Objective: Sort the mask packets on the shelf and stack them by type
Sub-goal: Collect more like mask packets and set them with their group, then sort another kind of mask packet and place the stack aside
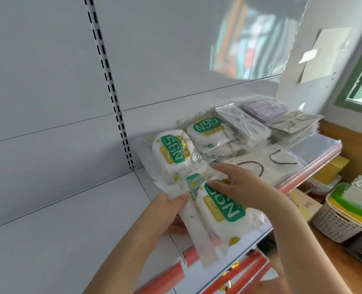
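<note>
While the left grip (169, 211) pinches it, a glossy, puffy N95 packet (220, 211) under the right grip's (237, 185) spread fingers.

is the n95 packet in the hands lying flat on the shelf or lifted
Lifted and tilted: the N95 packet overhangs the shelf edge, the left hand gripping its side.

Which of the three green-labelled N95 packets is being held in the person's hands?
The nearest N95 packet, at the shelf's front edge: the left hand grips its edge, the right hand rests on top.
</note>
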`<state>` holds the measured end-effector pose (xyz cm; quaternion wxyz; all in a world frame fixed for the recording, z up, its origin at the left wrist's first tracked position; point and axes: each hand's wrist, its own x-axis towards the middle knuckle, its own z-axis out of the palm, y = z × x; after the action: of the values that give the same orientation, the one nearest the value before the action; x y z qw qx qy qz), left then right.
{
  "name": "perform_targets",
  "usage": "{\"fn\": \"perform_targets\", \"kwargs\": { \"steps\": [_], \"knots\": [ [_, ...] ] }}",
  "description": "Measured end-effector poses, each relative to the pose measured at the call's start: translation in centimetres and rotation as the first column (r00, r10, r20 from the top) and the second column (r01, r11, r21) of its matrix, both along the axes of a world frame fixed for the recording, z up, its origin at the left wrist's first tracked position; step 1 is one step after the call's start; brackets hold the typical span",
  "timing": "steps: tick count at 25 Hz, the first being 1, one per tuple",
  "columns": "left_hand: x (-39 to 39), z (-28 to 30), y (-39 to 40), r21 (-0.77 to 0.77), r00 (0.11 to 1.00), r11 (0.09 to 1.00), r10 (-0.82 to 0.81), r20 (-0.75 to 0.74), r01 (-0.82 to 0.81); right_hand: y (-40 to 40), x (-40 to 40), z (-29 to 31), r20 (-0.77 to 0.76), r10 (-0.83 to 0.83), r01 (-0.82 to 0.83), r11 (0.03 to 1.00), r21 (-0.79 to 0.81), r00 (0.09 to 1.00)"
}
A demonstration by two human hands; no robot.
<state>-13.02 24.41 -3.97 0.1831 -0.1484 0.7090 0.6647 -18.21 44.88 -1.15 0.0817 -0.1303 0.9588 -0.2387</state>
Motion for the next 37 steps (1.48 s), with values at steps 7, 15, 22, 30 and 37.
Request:
{"fn": "perform_targets", "kwargs": {
  "steps": [7, 15, 22, 30, 37],
  "knots": [
    [-0.3, 0.7, -0.1, 0.143, 0.998, 0.988, 0.056, 0.027, -0.060, -1.4, -1.8, 3.0, 0.053, -0.035, 0.033, 0.999, 0.035, 0.998],
    [-1.1, -0.1, 1.3, 0.047, 0.986, 0.996, 0.084, -0.145, -0.078, -5.1, -4.9, -1.2, -0.085, -0.186, 0.167, 0.967, -0.195, 0.979],
    [-0.6, -1.2, 1.4, -0.142, 0.977, 0.978, 0.130, -0.170, -0.155, -5.7, -4.7, -0.9, -0.103, -0.171, 0.167, 0.985, -0.050, 0.980],
    [6.1, 1.0, -10.6, -0.561, 0.786, 0.615, 0.164, -0.596, -0.555, -17.5, -0.5, 6.8, -0.473, -0.145, 0.056, 0.979, -0.198, 0.869],
    [22.0, -1.2, -25.4, -0.529, 0.536, 0.140, 0.402, -0.743, -0.837, -43.2, 12.7, 6.1, -0.308, 0.555, -0.634, 0.680, -0.367, 0.773]
  ]
}}
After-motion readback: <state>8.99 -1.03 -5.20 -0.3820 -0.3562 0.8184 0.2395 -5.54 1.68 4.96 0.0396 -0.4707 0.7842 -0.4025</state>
